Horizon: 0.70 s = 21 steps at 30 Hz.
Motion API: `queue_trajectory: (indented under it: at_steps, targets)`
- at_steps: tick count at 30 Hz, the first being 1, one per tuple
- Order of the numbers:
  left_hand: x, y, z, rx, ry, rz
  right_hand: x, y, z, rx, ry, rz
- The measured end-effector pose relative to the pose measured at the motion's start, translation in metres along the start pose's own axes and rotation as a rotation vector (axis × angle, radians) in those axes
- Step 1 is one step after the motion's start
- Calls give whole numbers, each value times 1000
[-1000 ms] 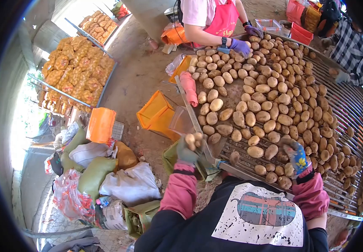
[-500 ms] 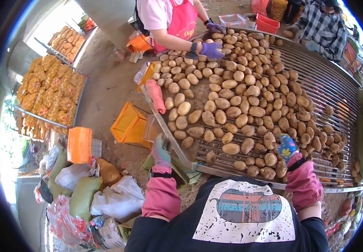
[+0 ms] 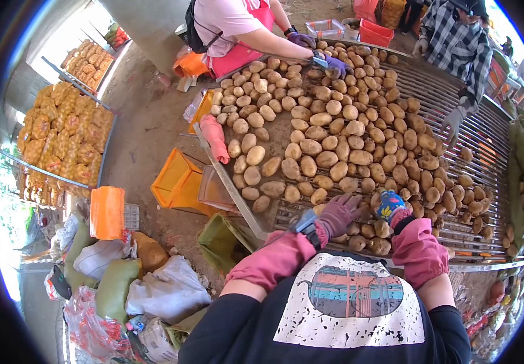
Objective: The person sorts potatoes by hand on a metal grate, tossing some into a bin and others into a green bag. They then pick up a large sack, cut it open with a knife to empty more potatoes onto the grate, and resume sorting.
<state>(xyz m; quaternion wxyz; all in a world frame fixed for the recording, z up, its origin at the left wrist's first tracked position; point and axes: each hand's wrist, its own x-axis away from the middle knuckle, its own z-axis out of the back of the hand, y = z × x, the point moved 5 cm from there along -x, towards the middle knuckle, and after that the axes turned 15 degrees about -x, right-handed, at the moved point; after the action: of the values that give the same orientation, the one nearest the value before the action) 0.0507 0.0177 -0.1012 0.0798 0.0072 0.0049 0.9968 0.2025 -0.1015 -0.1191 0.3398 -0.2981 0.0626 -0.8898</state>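
Many brown potatoes cover a slatted metal sorting table. My left hand, in a mauve glove with a grey-blue band at the wrist, lies over potatoes near the front edge. Its fingers are stretched out and slightly apart, pointing toward my right hand. My right hand, in a blue flowered glove, is among the potatoes just beside it. The fingers curl down and in, and what they close on is hidden beneath the glove.
Across the table, a person in a pink apron handles potatoes. Another in a checked shirt reaches over the slats. Orange crates stand left of the table, near filled sacks and stacked net bags.
My left hand has come from outside the table's left edge onto the potatoes. My right hand has shifted slightly left. The checked-shirt person's hand now reaches over the slats.
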Motion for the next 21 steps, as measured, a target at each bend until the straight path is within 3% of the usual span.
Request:
queue_trajectory:
  at_steps: [1, 5, 8, 9, 12, 16, 17, 18, 21]
  targets:
    - [-6, 4, -2, -55, -70, -25, 2, 3, -2, -17, 14, 10]
    - [-5, -9, -31, -18, -155, 166, 2, 10, -15, -132, 32, 32]
    - [15, -24, -43, -64, 109, 155, 17, -14, -3, -499, -95, 148]
    - [26, -31, -29, -48, 109, 189, -4, 3, -41, -446, -22, 260]
    - [57, -57, -35, -112, 248, 216, 8, -17, -27, -581, 26, 295]
    - [98, -96, -17, -281, 330, 431, 16, -56, 6, -753, 85, 356]
    - [107, -106, -16, -298, 317, 539, -3, -31, -5, -338, 165, 228]
    - [114, -114, -10, -316, 303, 645, -7, -25, -9, -231, 116, 249]
    - [128, -118, 12, -136, 392, 729, -3, -27, -20, 25, 20, 294]
